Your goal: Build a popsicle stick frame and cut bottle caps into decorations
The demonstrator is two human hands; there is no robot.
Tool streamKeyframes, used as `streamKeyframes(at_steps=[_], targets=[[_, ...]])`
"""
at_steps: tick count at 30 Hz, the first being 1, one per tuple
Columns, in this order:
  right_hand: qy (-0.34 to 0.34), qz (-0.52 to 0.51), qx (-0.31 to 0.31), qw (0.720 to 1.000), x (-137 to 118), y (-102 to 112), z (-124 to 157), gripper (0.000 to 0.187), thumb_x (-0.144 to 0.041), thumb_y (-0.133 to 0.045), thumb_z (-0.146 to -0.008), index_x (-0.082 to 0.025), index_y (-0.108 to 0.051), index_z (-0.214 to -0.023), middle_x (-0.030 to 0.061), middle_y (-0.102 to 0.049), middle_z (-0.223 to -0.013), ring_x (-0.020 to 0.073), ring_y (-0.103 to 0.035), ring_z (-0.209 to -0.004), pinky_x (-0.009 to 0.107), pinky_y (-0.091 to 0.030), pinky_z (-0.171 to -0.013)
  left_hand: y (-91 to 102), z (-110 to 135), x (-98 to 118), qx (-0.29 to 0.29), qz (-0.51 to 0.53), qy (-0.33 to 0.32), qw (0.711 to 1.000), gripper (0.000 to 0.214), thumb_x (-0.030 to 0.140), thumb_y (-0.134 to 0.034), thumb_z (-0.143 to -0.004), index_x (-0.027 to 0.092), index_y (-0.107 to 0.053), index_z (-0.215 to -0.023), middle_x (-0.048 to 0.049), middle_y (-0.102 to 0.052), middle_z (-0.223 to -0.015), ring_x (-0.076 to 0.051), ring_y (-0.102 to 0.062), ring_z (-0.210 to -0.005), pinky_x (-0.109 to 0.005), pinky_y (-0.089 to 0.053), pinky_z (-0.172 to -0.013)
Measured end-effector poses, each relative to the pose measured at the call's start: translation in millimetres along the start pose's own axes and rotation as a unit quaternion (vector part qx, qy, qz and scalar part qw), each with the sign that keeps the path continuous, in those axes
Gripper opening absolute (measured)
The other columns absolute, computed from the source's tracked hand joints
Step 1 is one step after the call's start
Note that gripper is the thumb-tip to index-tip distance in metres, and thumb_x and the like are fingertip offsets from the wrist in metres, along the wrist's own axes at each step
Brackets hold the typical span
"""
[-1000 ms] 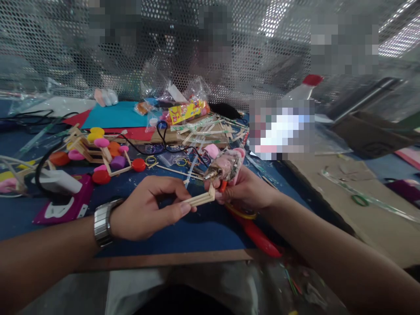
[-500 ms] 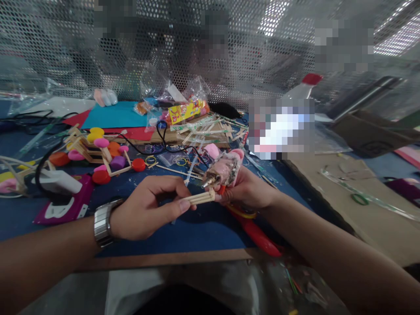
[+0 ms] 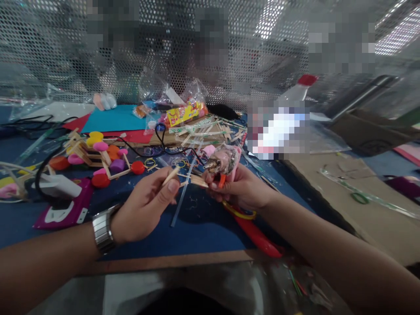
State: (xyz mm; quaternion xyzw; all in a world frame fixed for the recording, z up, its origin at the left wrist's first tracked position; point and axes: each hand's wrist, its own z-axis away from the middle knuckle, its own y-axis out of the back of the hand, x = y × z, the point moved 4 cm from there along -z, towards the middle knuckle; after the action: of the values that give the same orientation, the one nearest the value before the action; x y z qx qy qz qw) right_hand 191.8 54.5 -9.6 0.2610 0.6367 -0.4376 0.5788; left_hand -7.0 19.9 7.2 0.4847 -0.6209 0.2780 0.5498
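Thumb and fingertips of the left hand (image 3: 139, 210) pinch a slim, pale wooden stick (image 3: 170, 176), probably to leave its end exposed; the right hand (image 3: 244, 188) grips a pink, grime-streaked glue gun (image 3: 230, 160), nozzle aimed leftward; hands apart above the blue tabletop (image 3: 200, 236), forearms angled inward from both sides

Blue-topped, brown-edged desk (image 3: 210, 239), speckled with pale flecks. Lying on it at left, a purple power box (image 3: 85, 194) and, just behind, a structure of wooden sticks (image 3: 87, 155) set with coloured lumps. Farther back, a red sheet (image 3: 139, 137) partly under a blue sheet (image 3: 111, 120). Toward the middle, small rubber bands (image 3: 151, 162) and, slanting frontward, a translucent rod (image 3: 180, 205).
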Motion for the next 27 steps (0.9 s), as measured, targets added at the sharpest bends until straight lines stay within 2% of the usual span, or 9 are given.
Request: streamKeyframes(at_steps=[6,9,11,14,16,19,22,24,27], targets=[[0.002,-0.010,0.003,1.000,0.5,0.0,-0.4,0.034,-0.028,-0.097,-0.062,-0.015,-0.068,-0.074,-0.0036,-0.061,-0.059,0.0068,-0.055,-0.046,0.015,-0.034,-0.037,-0.2,-1.2,5.7,0.040,0.039,-0.019,0.998,0.059,0.069,-0.038,-0.100,0.022,-0.042,-0.066,0.0001,-0.041,-0.068,-0.016,-0.045,-0.063,-0.032,-0.045,-0.059],[-0.002,-0.014,0.002,1.000,-0.1,-0.7,-0.6,0.036,-0.027,-0.098,-0.060,-0.015,-0.067,-0.073,-0.0029,-0.063,-0.060,0.0070,-0.056,-0.047,0.014,-0.032,-0.036,0.3,-1.2,7.0,0.042,0.029,-0.017,0.999,0.056,0.066,-0.044,-0.101,0.021,-0.042,-0.066,0.0016,-0.040,-0.066,-0.014,-0.046,-0.058,-0.030,-0.045,-0.055],[-0.002,-0.014,0.004,1.000,-0.2,-0.7,-0.9,0.037,-0.028,-0.099,-0.059,-0.014,-0.067,-0.073,-0.0030,-0.063,-0.060,0.0065,-0.056,-0.046,0.014,-0.034,-0.037,-0.2,-1.0,7.5,0.025,-0.002,-0.024,0.999,0.049,0.057,-0.047,-0.104,0.020,-0.049,-0.071,0.0022,-0.045,-0.065,-0.013,-0.048,-0.056,-0.028,-0.044,-0.055],[0.003,-0.009,0.012,1.000,0.4,0.7,-1.4,0.037,-0.029,-0.098,-0.060,-0.014,-0.067,-0.073,-0.0028,-0.062,-0.059,0.0058,-0.054,-0.045,0.014,-0.032,-0.037,-2.0,-1.3,7.2,-0.004,-0.037,-0.027,0.999,0.032,0.042,-0.049,-0.107,0.019,-0.061,-0.088,0.0017,-0.056,-0.068,-0.012,-0.053,-0.059,-0.026,-0.046,-0.058],[0.010,-0.009,0.013,1.000,0.6,1.4,-1.7,0.036,-0.030,-0.097,-0.063,-0.015,-0.067,-0.075,-0.0026,-0.062,-0.057,0.0055,-0.053,-0.044,0.014,-0.028,-0.037,-2.3,-1.9,7.0,-0.001,-0.032,-0.026,0.999,0.027,0.039,-0.050,-0.107,0.019,-0.061,-0.092,0.0012,-0.059,-0.070,-0.012,-0.054,-0.062,-0.026,-0.047,-0.060],[0.017,-0.009,0.009,1.000,0.1,1.4,-1.5,0.035,-0.031,-0.096,-0.065,-0.015,-0.066,-0.077,-0.0026,-0.061,-0.057,0.0053,-0.052,-0.045,0.014,-0.027,-0.037,-1.8,-2.2,5.6,0.022,-0.006,-0.022,1.000,0.027,0.040,-0.049,-0.107,0.020,-0.058,-0.092,0.0009,-0.056,-0.075,-0.013,-0.053,-0.065,-0.025,-0.047,-0.061],[0.012,0.006,0.006,1.000,0.2,0.1,-0.7,0.035,-0.031,-0.096,-0.065,-0.015,-0.067,-0.077,-0.0031,-0.061,-0.055,0.0054,-0.050,-0.044,0.015,-0.029,-0.038,-2.8,-0.1,3.4,0.018,-0.007,-0.031,0.999,0.020,0.040,-0.050,-0.106,0.021,-0.057,-0.109,0.0015,-0.052,-0.077,-0.014,-0.052,-0.066,-0.025,-0.046,-0.058],[0.006,0.015,0.005,1.000,1.3,-1.1,-0.2,0.036,-0.034,-0.096,-0.065,-0.015,-0.067,-0.077,-0.0041,-0.060,-0.053,0.0062,-0.050,-0.044,0.017,-0.031,-0.039,-4.3,2.3,3.6,0.001,-0.031,-0.059,0.998,0.017,0.036,-0.053,-0.105,0.023,-0.054,-0.116,0.0038,-0.048,-0.073,-0.013,-0.049,-0.064,-0.024,-0.043,-0.056],[0.011,0.023,0.002,1.000,3.7,-2.5,0.2,0.038,-0.036,-0.096,-0.065,-0.015,-0.067,-0.077,-0.0051,-0.059,-0.053,0.0069,-0.050,-0.045,0.018,-0.031,-0.040,-5.9,6.3,5.2,-0.012,-0.076,-0.107,0.991,0.013,0.030,-0.055,-0.104,0.024,-0.053,-0.115,0.0068,-0.040,-0.067,-0.012,-0.044,-0.058,-0.024,-0.038,-0.055]])
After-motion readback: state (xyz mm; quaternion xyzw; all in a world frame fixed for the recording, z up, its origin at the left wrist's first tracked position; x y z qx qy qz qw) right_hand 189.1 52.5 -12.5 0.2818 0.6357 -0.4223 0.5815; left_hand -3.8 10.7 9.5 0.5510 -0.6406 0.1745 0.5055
